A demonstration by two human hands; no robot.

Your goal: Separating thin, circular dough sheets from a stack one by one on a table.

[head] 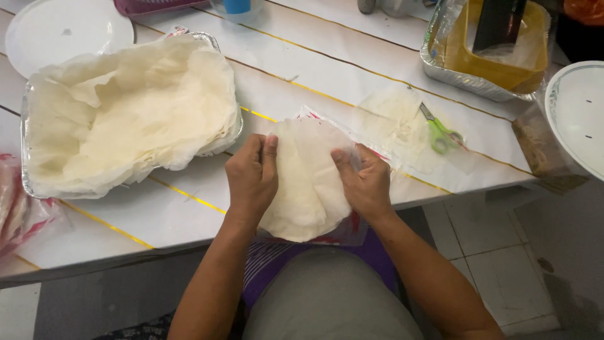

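**Thin Sheets Held at the Table Edge**

A white table with thin yellow lines [352,69] is seen from above. On the left, a shiny foil tray [25,182] is filled with pale, crinkly sheets. In the middle, a stack of round, thin white wrappers [308,182] is pinched at the table's near edge by the left hand [251,179] and right hand [365,186], fingers curled shut on it. Further right, green-handled scissors [440,133] are laid flat.

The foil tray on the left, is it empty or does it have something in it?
Filled. The foil tray is lined and piled with thin, pale pastry sheets that hang over its rim on every side, hiding the tray bottom.
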